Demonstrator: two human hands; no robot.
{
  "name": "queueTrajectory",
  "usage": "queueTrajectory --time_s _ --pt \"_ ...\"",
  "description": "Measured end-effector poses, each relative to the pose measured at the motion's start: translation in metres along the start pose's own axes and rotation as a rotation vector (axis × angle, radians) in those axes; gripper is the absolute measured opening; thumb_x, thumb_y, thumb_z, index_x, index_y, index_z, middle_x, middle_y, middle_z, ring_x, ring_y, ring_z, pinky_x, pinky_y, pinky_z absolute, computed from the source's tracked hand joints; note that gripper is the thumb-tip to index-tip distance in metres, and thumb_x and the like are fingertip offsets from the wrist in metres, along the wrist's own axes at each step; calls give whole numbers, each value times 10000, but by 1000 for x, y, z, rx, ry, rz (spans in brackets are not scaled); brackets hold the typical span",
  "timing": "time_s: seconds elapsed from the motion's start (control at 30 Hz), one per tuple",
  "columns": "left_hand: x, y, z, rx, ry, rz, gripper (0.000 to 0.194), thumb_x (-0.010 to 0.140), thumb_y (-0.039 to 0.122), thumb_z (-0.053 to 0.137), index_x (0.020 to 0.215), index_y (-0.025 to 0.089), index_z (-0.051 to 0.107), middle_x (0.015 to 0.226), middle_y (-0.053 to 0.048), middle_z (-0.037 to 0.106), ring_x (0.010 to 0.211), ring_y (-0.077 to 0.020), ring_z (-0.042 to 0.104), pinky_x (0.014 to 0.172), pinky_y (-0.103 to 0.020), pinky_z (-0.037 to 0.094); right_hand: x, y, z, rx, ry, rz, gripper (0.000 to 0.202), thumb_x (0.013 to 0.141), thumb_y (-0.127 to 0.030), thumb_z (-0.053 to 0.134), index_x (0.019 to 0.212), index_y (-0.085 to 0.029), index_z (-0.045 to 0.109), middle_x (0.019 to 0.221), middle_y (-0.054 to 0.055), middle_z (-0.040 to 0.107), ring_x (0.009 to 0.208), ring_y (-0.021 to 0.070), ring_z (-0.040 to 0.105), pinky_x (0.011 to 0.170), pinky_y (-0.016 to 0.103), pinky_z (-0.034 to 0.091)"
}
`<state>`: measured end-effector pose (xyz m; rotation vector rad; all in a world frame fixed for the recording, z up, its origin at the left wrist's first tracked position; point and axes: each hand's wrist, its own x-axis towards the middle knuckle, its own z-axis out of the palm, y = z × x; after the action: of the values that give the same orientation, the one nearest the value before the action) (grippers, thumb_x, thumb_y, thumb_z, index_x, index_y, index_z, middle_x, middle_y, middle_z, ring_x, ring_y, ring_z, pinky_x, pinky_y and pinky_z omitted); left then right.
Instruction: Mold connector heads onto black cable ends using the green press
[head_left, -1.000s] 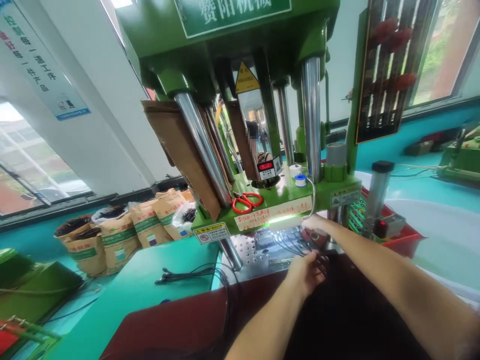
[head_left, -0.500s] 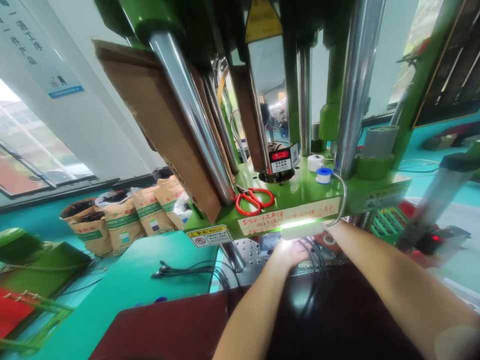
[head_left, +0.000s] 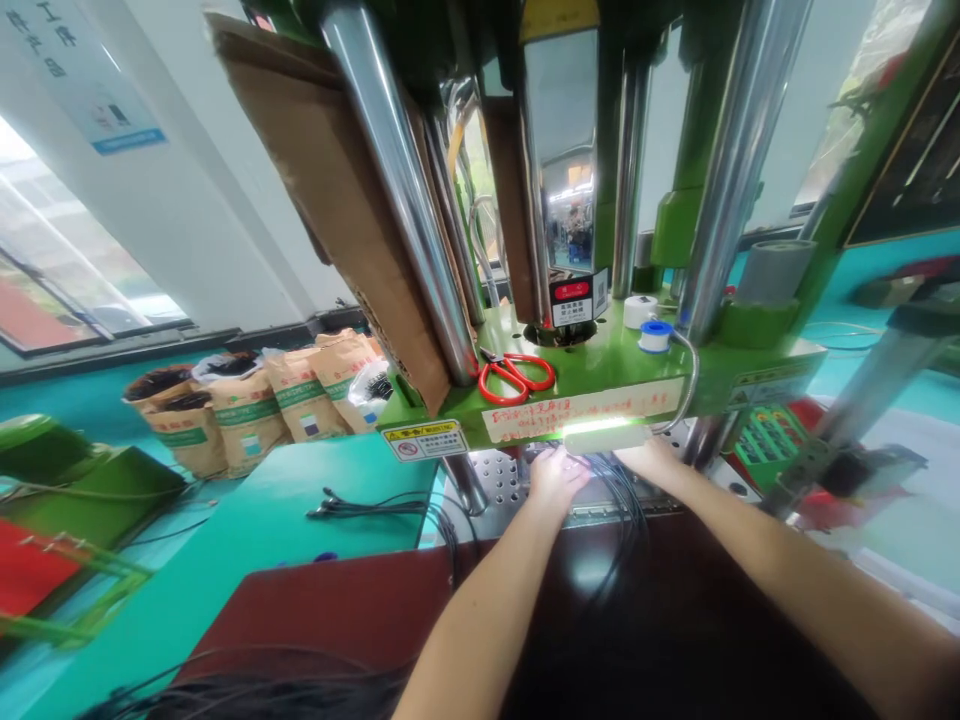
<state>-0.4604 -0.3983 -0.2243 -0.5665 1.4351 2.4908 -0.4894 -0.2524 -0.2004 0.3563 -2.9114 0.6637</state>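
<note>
My left hand (head_left: 556,478) reaches under the green press's upper plate, at the left side of the metal mould (head_left: 589,515). Its fingers look bent and drawn together beside the black cables (head_left: 621,495); what they hold, if anything, cannot be made out. On the other side of the cables is my right hand (head_left: 651,462), with its fingers hidden behind the lit lamp (head_left: 606,438). The cables run out of the mould toward me, over the dark front edge of the work surface.
Red-handled scissors (head_left: 517,378) and a blue-and-white tape roll (head_left: 655,337) lie on the press plate (head_left: 600,372). More black cables (head_left: 375,507) rest on the green table (head_left: 315,560) at left. A cardboard sheet (head_left: 322,190) leans by a steel column (head_left: 401,190).
The view has tilted slightly downward. My left hand has shifted a little to the left, away from the cables, and my right hand has come more into sight beside the lamp.
</note>
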Motion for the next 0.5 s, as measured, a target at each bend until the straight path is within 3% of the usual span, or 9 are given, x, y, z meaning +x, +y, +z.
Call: queueTrajectory --time_s 0.1,0.27,0.43,0.5 --pt "1 1 -5 128 88 63 116 759 195 469 869 163 453 625 -24 576 547 -140 587 611 -309 483 -9 -2 3 -96 1 -5 269 843 -252 425 1026 -183 609 948 94 641 930 239 554 845 346 381" --pt "-1 4 -24 469 241 228 319 779 212 448 1090 160 395 635 -25 574 503 -151 563 581 -324 479 -12 -3 7 -208 -47 6 263 791 -226 435 919 -160 655 824 109 667 839 258 589 744 337 404" --pt "-9 7 -41 949 274 487 350 758 232 487 1106 202 487 869 -116 614 948 -267 562 882 -395 382 -7 -3 12 -254 -32 24 266 770 -146 417 881 -125 659 824 137 666 856 256 590 732 318 402" --pt "-8 7 -43 1122 282 536 330 768 227 457 1091 190 517 880 -140 616 997 -307 536 914 -437 341 -6 -2 14 -256 -21 22 263 772 -136 418 888 -109 653 821 142 666 855 245 594 745 319 404"
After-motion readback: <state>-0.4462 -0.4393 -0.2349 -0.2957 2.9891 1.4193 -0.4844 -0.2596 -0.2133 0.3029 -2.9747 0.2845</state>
